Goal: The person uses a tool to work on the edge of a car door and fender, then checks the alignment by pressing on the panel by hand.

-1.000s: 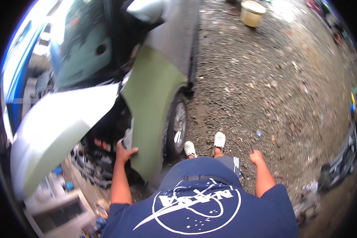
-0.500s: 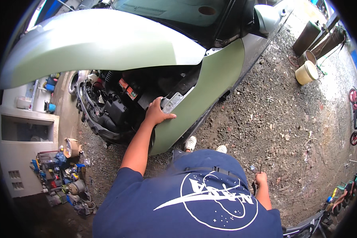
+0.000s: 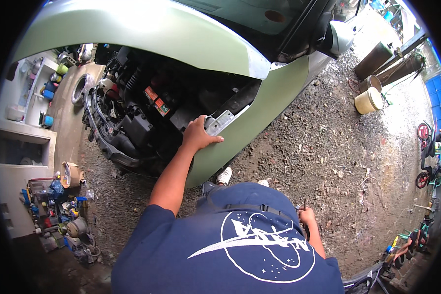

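Observation:
A green fender [image 3: 259, 120] runs along the near side of a car whose hood [image 3: 157, 36] is raised. My left hand [image 3: 199, 135] grips its front upper edge, fingers over the inner side and thumb on the outer face. Right beside those fingers is a bare metal bracket [image 3: 220, 122]. Low at my right side, my right hand [image 3: 306, 215] is closed round a thin dark tool [image 3: 305, 203]; only its narrow end shows, and its kind cannot be made out. Under the hood lie the engine bay [image 3: 137, 125] and a battery with an orange label [image 3: 156, 101].
Gravel ground [image 3: 328, 147] spreads right of the car. Beyond it stand a cream bucket [image 3: 367, 101] and tall gas cylinders [image 3: 397, 68]. Tools and scrap [image 3: 63, 215] pile up at the left. A loose tyre [image 3: 80, 89] lies past the car's front. My shoe [image 3: 224, 176] is close to the fender.
The view has shifted, showing more of the left side and the engine bay. My left hand keeps its place on the fender. My right hand has come nearer my body with the tool.

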`<state>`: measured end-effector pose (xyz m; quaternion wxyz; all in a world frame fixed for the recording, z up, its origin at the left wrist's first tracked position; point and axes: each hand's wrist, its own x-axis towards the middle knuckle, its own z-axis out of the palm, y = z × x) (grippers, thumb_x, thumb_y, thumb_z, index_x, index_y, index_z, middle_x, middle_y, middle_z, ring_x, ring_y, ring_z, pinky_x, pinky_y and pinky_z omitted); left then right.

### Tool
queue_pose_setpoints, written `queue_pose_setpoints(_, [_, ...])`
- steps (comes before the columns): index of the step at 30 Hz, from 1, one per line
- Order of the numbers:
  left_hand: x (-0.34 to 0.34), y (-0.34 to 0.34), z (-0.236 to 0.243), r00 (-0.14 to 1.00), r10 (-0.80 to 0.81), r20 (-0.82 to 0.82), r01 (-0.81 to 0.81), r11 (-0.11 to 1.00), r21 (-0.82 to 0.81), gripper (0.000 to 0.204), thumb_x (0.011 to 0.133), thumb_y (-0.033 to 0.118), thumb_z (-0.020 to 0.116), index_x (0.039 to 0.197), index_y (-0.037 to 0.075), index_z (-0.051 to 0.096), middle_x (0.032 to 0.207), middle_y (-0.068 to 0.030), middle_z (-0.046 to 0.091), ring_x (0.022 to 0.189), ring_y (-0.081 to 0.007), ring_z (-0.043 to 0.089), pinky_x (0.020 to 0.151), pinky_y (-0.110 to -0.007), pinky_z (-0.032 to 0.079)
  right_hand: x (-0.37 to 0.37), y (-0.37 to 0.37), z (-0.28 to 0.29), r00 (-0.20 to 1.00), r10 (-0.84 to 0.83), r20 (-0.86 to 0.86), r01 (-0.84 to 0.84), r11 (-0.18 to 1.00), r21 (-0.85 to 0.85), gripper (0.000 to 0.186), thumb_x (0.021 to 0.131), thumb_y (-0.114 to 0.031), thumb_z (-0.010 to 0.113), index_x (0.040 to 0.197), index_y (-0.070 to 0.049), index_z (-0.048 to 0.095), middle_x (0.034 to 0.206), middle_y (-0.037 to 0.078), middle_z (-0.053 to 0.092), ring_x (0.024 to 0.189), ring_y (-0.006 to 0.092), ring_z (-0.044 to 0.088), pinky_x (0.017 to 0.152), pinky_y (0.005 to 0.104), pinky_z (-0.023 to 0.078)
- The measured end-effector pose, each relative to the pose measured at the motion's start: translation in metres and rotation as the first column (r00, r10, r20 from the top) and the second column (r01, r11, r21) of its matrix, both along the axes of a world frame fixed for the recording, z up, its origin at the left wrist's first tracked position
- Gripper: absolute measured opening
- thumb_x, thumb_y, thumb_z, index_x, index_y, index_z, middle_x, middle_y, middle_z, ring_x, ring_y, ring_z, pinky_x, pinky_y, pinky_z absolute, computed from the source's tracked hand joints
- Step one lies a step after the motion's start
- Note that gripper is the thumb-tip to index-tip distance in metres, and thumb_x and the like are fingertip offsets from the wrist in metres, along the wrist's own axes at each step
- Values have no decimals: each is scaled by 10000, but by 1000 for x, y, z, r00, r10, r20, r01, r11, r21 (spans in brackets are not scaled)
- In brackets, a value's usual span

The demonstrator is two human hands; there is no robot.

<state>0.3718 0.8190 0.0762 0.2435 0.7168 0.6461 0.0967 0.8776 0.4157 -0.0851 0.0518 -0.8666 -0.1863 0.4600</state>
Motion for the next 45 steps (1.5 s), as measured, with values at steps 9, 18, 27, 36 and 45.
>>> queue_pose_setpoints(9, [4,0,-1,1000,15,-5,-15,1000,-2,1069,531,594,971,1363,58,566,1259,-175,704,1206,-397,642,1013,-495,540,8,-37,-7,1000,-28,11,29,998,-59,188,921,-82,694,1089,-19,749,851,115,751,689,211,719,555,407,567])
queue_pose_setpoints(18, [-7,-8,6,998,58,-11,-58,998,-11,1026,535,590,963,1333,65,590,1310,-168,676,1230,-383,629,1034,-484,524,4,-31,11,992,111,60,-108,993,-54,218,906,-83,663,1093,-25,760,815,134,760,693,246,748,559,419,564])
queue_pose_setpoints(27, [-6,-7,-1,998,51,39,-51,999,-1,1075,524,593,962,1378,73,568,1333,-164,667,1270,-388,598,1066,-470,502,68,-47,-29,950,271,155,-265,962,-57,245,858,-100,719,1074,-22,806,945,152,795,822,257,763,747,382,593])
queue_pose_setpoints(36, [-25,55,1,975,96,199,-86,995,-58,1113,644,676,890,1440,-24,550,1367,-265,638,1252,-410,634,1084,-468,498,-3,5,68,996,-52,70,45,993,106,287,896,-8,634,1176,31,684,754,107,694,606,217,676,508,367,519])
queue_pose_setpoints(45, [-24,297,49,965,141,220,-248,758,603,407,867,346,802,1145,50,767,1170,-209,726,1109,-364,709,976,-470,554,-38,-122,-24,952,76,297,-90,995,32,224,910,-166,698,1036,-16,807,1012,167,798,848,297,770,777,424,599])
